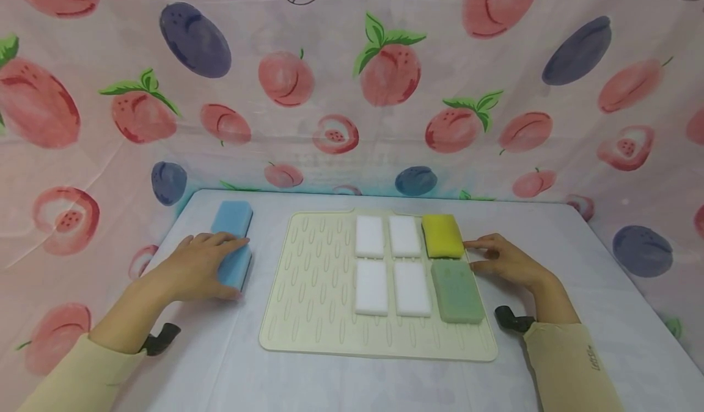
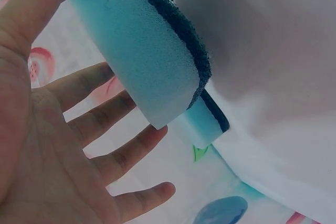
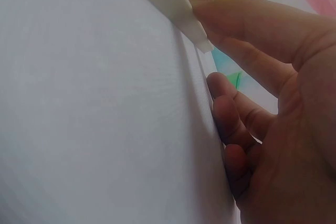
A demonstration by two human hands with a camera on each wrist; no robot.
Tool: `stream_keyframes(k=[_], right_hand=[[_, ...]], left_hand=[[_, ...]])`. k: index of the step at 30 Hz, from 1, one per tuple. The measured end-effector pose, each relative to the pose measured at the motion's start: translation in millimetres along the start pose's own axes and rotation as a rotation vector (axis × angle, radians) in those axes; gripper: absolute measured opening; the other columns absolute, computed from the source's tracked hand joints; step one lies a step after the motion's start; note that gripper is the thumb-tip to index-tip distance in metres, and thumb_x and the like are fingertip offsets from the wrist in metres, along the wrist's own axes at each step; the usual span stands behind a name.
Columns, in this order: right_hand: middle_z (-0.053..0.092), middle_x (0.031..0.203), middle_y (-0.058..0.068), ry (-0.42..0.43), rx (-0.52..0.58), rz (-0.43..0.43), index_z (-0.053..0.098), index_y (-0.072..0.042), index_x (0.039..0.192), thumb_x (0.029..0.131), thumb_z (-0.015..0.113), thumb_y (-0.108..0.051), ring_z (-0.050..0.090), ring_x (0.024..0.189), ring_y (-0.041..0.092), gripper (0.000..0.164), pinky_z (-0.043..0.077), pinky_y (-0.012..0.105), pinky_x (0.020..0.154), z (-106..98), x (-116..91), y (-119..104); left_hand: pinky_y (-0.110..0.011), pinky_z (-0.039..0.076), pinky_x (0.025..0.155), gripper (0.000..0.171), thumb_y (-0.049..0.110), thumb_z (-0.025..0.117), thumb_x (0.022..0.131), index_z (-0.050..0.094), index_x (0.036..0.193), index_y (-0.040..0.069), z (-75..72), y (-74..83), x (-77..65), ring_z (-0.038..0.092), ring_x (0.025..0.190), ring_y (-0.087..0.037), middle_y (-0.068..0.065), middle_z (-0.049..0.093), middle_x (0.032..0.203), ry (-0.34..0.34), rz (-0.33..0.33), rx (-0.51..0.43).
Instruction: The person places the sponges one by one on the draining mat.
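My left hand (image 1: 200, 265) grips the nearer blue sponge (image 1: 233, 271), thumb at its near end and fingers across its far part. In the left wrist view this blue sponge (image 2: 136, 51) shows a dark scouring layer, and the fingers spread along its other side. Just behind it lies a second blue sponge (image 1: 233, 215). My right hand (image 1: 508, 262) rests at the right edge of the cream ridged mat (image 1: 313, 283), fingertips right at the rim. Nearest to them on the mat are a yellow sponge (image 1: 442, 236) and a green sponge (image 1: 458, 291).
On the mat's right half, several white sponge blocks (image 1: 371, 286) lie in two rows beside the yellow and green ones. A white cloth covers the table (image 1: 385, 381). A fruit-patterned curtain (image 1: 341, 33) hangs behind and at the sides.
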State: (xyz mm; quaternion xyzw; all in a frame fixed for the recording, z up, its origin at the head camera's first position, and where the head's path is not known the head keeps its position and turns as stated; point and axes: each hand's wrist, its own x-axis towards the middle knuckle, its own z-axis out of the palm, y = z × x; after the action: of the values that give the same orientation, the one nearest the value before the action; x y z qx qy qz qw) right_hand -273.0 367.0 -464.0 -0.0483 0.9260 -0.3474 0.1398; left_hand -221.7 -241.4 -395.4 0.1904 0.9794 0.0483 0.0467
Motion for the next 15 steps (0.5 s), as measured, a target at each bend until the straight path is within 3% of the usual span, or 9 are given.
stream_keyframes(k=[15], right_hand=[[0.047,0.139,0.016,0.001,0.004,0.001,0.061,-0.013,0.146,0.088,0.081,-0.035,0.041,0.117,0.031,0.065,0.039,0.038,0.091,0.5,0.9,1.2]], left_hand=[[-0.075,0.034,0.110,0.100,0.054,0.092,0.069,0.053,0.153,0.017,-2.4,7.1,-1.0,0.050,0.133,-0.050,-0.017,0.056,0.147,0.017,0.015,0.029]])
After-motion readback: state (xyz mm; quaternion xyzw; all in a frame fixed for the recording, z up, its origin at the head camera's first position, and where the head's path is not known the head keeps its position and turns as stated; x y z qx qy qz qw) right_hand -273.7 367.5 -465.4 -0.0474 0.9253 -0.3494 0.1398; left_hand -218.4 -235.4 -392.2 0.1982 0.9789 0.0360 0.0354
